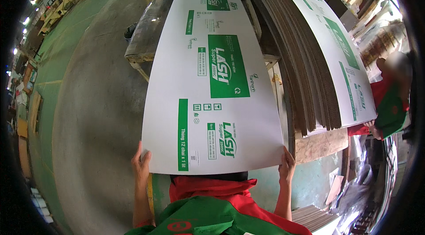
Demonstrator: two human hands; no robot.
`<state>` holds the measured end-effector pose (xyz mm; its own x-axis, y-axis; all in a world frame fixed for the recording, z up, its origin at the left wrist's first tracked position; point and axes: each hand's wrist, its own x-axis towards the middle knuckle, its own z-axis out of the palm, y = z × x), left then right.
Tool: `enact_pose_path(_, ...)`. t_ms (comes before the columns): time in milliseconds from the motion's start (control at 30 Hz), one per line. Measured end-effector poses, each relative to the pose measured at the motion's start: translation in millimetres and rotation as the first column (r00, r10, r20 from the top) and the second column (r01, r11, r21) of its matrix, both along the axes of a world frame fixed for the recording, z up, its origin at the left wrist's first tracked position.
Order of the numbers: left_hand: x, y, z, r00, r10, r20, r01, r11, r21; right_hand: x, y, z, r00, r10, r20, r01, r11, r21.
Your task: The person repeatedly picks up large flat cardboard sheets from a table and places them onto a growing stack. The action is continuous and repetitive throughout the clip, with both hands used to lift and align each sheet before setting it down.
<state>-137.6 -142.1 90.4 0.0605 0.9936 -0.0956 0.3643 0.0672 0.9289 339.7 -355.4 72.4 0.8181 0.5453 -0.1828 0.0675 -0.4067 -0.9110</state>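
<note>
A long white cardboard sheet [168, 84] printed in green stretches from my waist to a machine at the far end. My left hand [141, 160] grips its near left corner, thumb on the edge and fingers partly hidden. On the near right corner, my right hand [287, 164] holds the sheet the same way. The sheet's far part lies over a metal-topped table [155, 27].
A tall stack of cardboard sheets [305, 71] stands at the right, a printed white one on top. Beside it is another person [392, 97] in red and green. More sheets [312, 218] lie low at the near right. Grey-green floor [93, 115] spreads to the left.
</note>
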Motion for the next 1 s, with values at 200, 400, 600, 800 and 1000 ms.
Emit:
enact_pose_path(200,-24.8,-9.1,22.5,0.996,0.032,-0.083,-0.041,0.993,-0.109,-32.1,-28.1,31.4,0.977,-0.111,-0.18,0.092,0.99,-0.11)
enact_pose_path(400,-20.7,-7.9,7.4,0.991,0.099,-0.085,-0.1,0.995,-0.004,-45.1,-15.7,1.9,0.98,-0.11,-0.166,0.093,0.99,-0.11)
enact_pose_path(600,43.2,141.6,-25.7,0.989,0.135,0.066,-0.135,0.991,0.0,40.3,120.8,-37.1,0.961,0.078,0.264,-0.09,0.995,0.036)
enact_pose_path(800,75.6,246.0,-64.0,0.984,0.165,0.07,-0.168,0.985,0.047,98.9,236.8,-60.7,0.956,0.004,0.295,-0.032,0.995,0.091)
enact_pose_path(1000,100.8,335.4,-86.4,0.907,0.007,-0.42,0.044,0.993,0.113,103.6,292.1,-26.7,0.947,0.266,0.181,-0.186,0.912,-0.366)
